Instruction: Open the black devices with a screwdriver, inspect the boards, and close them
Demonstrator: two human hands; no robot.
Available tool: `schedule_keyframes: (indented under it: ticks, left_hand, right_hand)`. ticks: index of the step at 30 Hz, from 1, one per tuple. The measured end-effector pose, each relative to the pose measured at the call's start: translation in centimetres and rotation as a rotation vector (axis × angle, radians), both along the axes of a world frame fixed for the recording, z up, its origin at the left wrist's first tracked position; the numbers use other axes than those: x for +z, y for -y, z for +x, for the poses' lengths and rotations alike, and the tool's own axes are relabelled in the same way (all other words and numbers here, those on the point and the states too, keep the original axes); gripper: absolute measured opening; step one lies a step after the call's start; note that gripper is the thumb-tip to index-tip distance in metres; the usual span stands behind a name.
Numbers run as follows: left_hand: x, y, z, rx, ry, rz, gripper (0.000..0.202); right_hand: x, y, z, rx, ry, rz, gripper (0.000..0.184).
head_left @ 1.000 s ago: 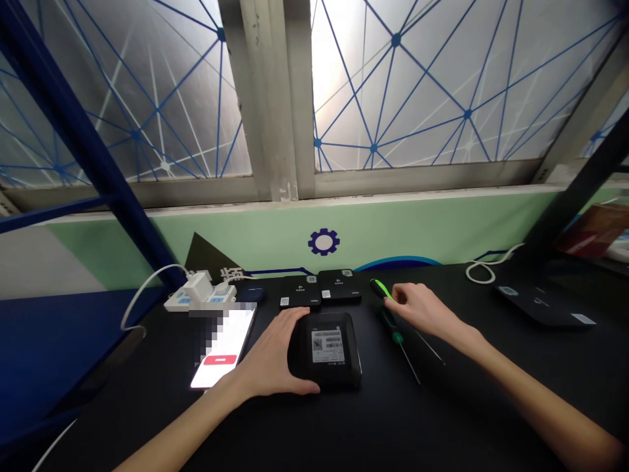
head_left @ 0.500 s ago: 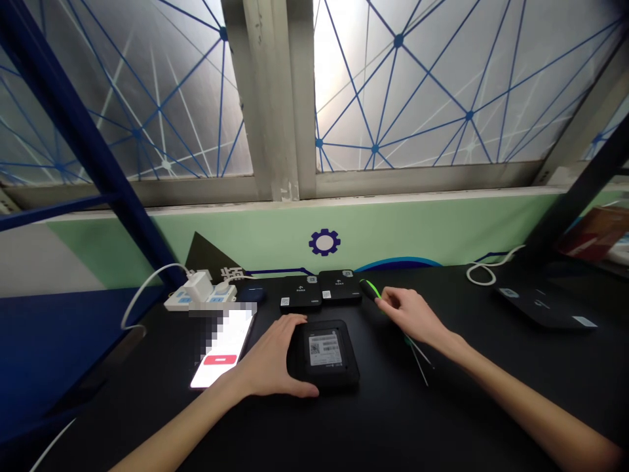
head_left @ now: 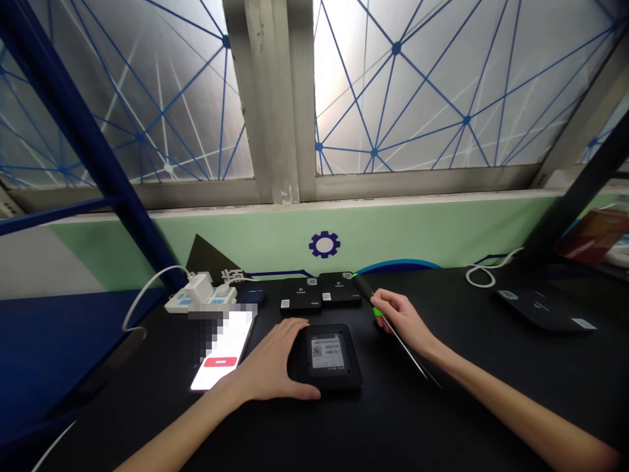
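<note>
From the head camera, the person's left hand (head_left: pixel 272 364) lies open and unclenched, its fingers draped against the left side of a black rounded device (head_left: pixel 339 380) on the black workbench (head_left: pixel 442 419). The right hand (head_left: pixel 400 321) is closed round a slim screwdriver (head_left: pixel 405 344) with a black-and-green handle. The handle points toward the back of the bench, and the long thin shaft runs down past the wrist. A second thin shaft seems to show just beyond it, but I can't tell what it belongs to.

That shaft looks like the main hazard: held this way, its tip sits near the forearm and could scrape skin if the grip turns. The handle end is also just beside a flat black unit (head_left: pixel 337 288), so a careless swing could knock it into its neighbour (head_left: pixel 301 295). If the left hand shoves the device sideways, it could hit the lit phone (head_left: pixel 221 351).

The device's white label (head_left: pixel 325 352) carries a QR code, but its small print is too tiny to read. No brand is legible, and the phone's screen is pixelated apart from a red button (head_left: pixel 219 362) with no readable wording.
</note>
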State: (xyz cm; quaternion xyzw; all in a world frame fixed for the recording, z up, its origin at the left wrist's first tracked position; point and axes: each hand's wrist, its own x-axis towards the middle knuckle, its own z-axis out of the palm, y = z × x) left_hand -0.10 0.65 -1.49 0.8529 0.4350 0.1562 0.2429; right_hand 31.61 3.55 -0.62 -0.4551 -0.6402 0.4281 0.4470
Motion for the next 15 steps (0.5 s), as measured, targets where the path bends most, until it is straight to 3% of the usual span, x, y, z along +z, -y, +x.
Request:
schedule_keyframes:
  ticks: [9, 15]
  left_hand:
    - [0.16, 0.07, -0.01, 0.006, -0.005, 0.000, 0.109]
    - [0.15, 0.10, 0.08, -0.001, -0.012, -0.014, 0.109]
  right_hand:
    - [-0.40, 0.34, -0.51, 0.071, -0.022, 0.036, 0.039]
    - [0.25, 0.69, -0.62, -0.007, -0.085, 0.079, 0.037]
